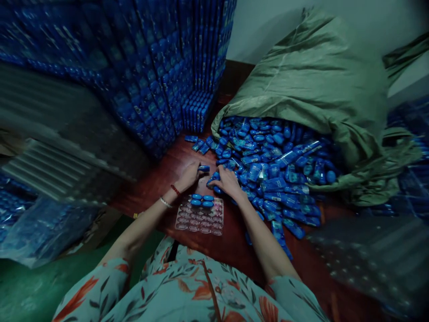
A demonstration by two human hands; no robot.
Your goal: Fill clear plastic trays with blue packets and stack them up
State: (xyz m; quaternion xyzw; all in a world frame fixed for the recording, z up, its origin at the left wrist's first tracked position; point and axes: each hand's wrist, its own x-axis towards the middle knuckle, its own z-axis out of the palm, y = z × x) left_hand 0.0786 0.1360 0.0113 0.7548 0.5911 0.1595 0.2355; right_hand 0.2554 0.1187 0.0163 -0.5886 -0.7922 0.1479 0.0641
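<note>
My left hand (190, 176) is closed on a small blue tube (204, 168), which points out past its fingertips to the right. Close by, my right hand (228, 180) curls its fingers around another blue tube (213, 179) at the near edge of the loose pile. Nearer my body lies a clear plastic tray (197, 222) with rows of rounded cups. Several blue tubes (202, 201) occupy the far rows of that tray, their rounded ends up. Fingertips on both hands are partly hidden.
A green woven sack (311, 85) lies open on the red table (150, 190), spilling a heap of blue tubes (268, 165). Tall stacks of filled trays (157, 76) rise at the back left. Stacked clear trays stand left (67, 165) and right (375, 259).
</note>
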